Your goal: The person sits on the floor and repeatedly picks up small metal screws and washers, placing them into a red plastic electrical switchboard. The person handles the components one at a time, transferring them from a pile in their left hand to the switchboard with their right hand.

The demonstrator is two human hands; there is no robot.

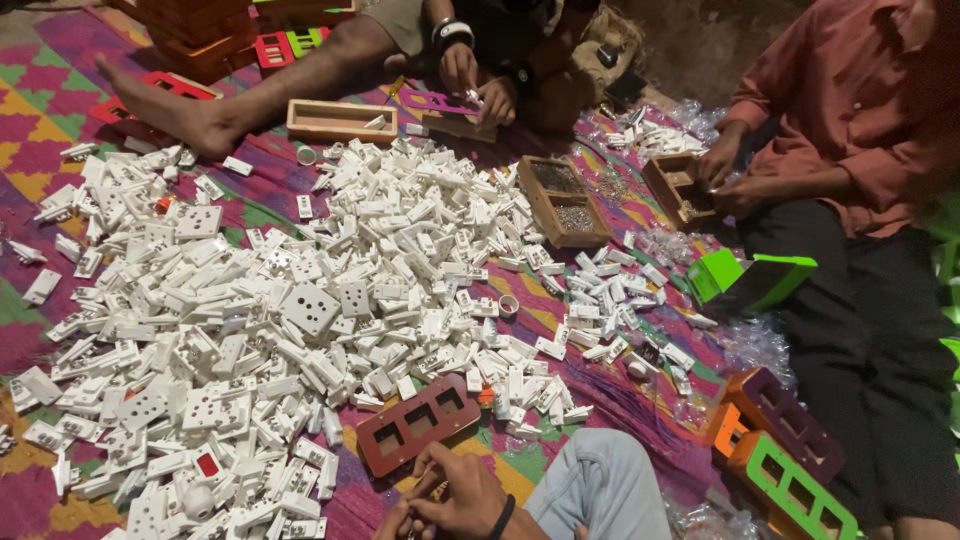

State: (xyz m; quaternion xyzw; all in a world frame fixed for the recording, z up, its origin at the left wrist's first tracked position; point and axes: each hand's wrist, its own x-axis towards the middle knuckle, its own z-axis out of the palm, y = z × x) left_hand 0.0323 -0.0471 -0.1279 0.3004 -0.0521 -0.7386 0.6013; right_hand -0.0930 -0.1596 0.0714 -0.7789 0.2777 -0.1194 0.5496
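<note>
Near edge, centre: right hand [462, 497] with a dark wristband, fingers curled together, pinching something too small to identify. Left hand [398, 522] sits just below and left of it, cut by the bottom edge; cannot tell whether it is closed on anything. The wearer's knee in light jeans [600, 485] rises just right of the hands.

Brown three-window frame [418, 424] lies flat on the patterned mat [40, 110], just beyond the fingertips, tilted, its far edge touching the pile of white switch and socket parts [300, 300]. The pile fills the left and centre and runs off the left edge; little bare mat between hands and pile.

Right, near: orange and green frames [780, 455] stacked, a green box [745, 280] beyond. Wooden tray of small metal parts [562, 200] at the pile's far right edge. Far side: another person's hands [475, 85] working; at right, a person in a red shirt [850, 110] with hands at a second wooden tray [675, 185].
</note>
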